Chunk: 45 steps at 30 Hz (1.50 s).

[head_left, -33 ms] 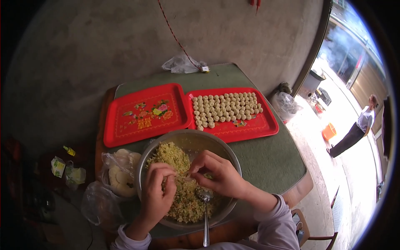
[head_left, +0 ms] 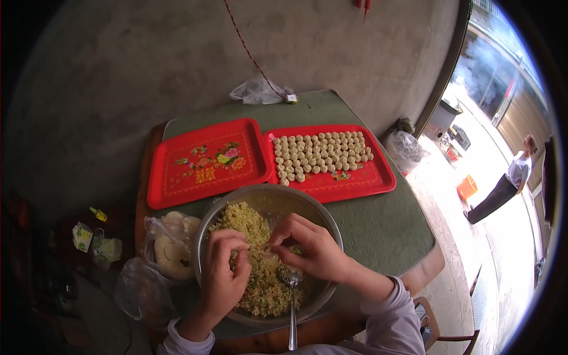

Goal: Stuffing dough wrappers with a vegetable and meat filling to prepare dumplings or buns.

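Both my hands are over a wide steel bowl (head_left: 335, 228) of crumbly yellow-green filling (head_left: 266, 290). My left hand (head_left: 223, 269) has its fingers curled and pressed together; what they hold, if anything, is hidden. Thumb and forefinger of my right hand (head_left: 310, 245) are pinched at a thin pale bit too small to name. A metal spoon (head_left: 293, 319) rests in the filling, its handle over the near rim. Left of the bowl, a stack of pale round dough wrappers (head_left: 173, 254) lies partly in a clear plastic bag (head_left: 142, 287).
Behind the bowl, a red flowered tray (head_left: 177, 154) overlaps another red tray (head_left: 355, 189) bearing rows of small dumplings (head_left: 319, 151). A plastic bag (head_left: 260, 92) lies by the wall. At right are a wooden chair (head_left: 429, 319), an orange bucket (head_left: 467, 187) and a standing person (head_left: 509, 177).
My left hand's fingertips have shifted very slightly away from my right hand. All else looks the same.
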Tool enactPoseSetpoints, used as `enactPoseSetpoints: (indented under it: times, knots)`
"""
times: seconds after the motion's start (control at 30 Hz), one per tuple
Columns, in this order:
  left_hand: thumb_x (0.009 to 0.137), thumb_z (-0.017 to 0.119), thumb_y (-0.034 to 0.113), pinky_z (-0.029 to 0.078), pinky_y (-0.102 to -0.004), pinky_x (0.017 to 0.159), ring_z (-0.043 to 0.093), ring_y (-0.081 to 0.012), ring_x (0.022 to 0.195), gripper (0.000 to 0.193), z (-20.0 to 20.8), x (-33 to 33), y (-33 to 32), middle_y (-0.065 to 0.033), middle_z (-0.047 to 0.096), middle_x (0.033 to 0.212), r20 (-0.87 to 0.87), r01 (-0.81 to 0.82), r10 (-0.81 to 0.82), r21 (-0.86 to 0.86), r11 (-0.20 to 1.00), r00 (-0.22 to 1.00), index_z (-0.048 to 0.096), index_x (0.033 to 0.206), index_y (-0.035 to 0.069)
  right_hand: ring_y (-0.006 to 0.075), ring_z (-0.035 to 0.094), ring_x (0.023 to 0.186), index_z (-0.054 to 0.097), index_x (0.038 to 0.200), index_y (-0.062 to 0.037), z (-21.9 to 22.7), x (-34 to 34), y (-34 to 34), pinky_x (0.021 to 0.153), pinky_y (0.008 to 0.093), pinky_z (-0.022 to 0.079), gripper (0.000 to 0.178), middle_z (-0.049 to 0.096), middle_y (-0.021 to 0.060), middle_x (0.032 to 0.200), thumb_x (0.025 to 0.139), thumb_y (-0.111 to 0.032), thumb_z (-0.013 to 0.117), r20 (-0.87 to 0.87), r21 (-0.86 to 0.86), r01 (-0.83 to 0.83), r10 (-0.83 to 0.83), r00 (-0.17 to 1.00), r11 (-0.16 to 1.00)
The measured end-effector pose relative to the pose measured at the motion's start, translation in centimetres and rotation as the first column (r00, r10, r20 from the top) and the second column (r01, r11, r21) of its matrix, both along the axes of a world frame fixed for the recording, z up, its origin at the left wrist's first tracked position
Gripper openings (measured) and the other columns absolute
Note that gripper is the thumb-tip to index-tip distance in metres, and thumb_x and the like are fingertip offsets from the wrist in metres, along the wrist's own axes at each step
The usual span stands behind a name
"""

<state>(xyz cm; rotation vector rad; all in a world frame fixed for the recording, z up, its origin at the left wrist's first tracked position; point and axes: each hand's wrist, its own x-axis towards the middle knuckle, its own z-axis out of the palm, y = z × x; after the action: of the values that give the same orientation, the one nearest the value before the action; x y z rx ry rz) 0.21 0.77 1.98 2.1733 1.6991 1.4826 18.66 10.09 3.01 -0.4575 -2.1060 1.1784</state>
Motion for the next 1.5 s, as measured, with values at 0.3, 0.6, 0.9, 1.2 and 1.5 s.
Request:
enactPoseSetpoints:
  times: [0.3, 0.6, 0.9, 1.2, 1.5]
  knots:
    - [0.084, 0.067, -0.002, 0.047, -0.0328, 0.061, 0.060, -0.0242, 0.070, 0.017, -0.1, 1.1, -0.5, -0.0119, 0.058, 0.085, 0.162, 0.078, -0.063, -0.083, 0.994, 0.985, 0.056, 0.097, 0.000, 0.0203, 0.062, 0.091, 0.059, 0.095, -0.0026, -0.1, -0.1, -0.1, 0.076, 0.0294, 0.053, 0.015, 0.058, 0.0078, 0.096, 0.083, 0.005, 0.065, -0.012, 0.045, -0.001, 0.001, 1.000, 0.999]
    - [0.092, 0.061, 0.000, 0.053, -0.0258, 0.077, 0.061, -0.0145, 0.093, 0.020, -1.5, 2.0, -0.8, -0.0093, 0.058, 0.106, 0.724, 0.317, -0.119, -0.144, 0.937, 0.679, 0.054, 0.110, -0.002, 0.0204, 0.062, 0.092, 0.059, 0.095, -0.0025, -0.1, -0.2, -0.3, 0.079, 0.0301, 0.052, 0.015, 0.058, 0.0078, 0.096, 0.083, 0.003, 0.067, -0.036, -0.007, 0.027, -0.027, 0.999, 1.000]
    - [0.094, 0.060, 0.004, 0.047, -0.0262, 0.089, 0.057, -0.0121, 0.101, 0.025, -1.5, 2.3, -1.2, -0.0039, 0.058, 0.107, 0.857, 0.363, -0.075, -0.135, 0.922, 0.510, 0.053, 0.118, 0.003, 0.0222, 0.066, 0.084, 0.059, 0.100, -0.0005, -0.2, -0.3, -0.3, 0.073, 0.0320, 0.053, 0.018, 0.058, 0.0103, 0.092, 0.085, -0.002, 0.067, -0.020, 0.075, 0.057, -0.056, 0.998, 0.995]
    - [0.095, 0.058, 0.004, 0.048, -0.0247, 0.089, 0.058, -0.0103, 0.101, 0.023, -1.6, 2.2, -0.8, -0.0044, 0.059, 0.109, 0.887, 0.351, -0.069, -0.109, 0.930, 0.456, 0.057, 0.118, -0.001, 0.0224, 0.066, 0.081, 0.058, 0.098, -0.0005, -0.2, -0.5, -0.6, 0.071, 0.0325, 0.053, 0.016, 0.057, 0.0108, 0.091, 0.085, -0.002, 0.067, -0.008, 0.028, 0.078, -0.078, 0.997, 0.997]
    - [0.096, 0.056, 0.005, 0.052, -0.0266, 0.087, 0.060, -0.0134, 0.100, 0.021, -1.9, 2.0, -0.6, -0.0060, 0.057, 0.111, 0.897, 0.425, -0.075, -0.132, 0.896, 0.435, 0.057, 0.117, -0.002, 0.0240, 0.062, 0.083, 0.056, 0.093, -0.0042, -0.7, -0.2, 0.3, 0.069, 0.0357, 0.052, 0.017, 0.054, 0.0077, 0.090, 0.079, -0.003, 0.067, 0.028, 0.429, 0.030, -0.047, 0.999, 0.903]
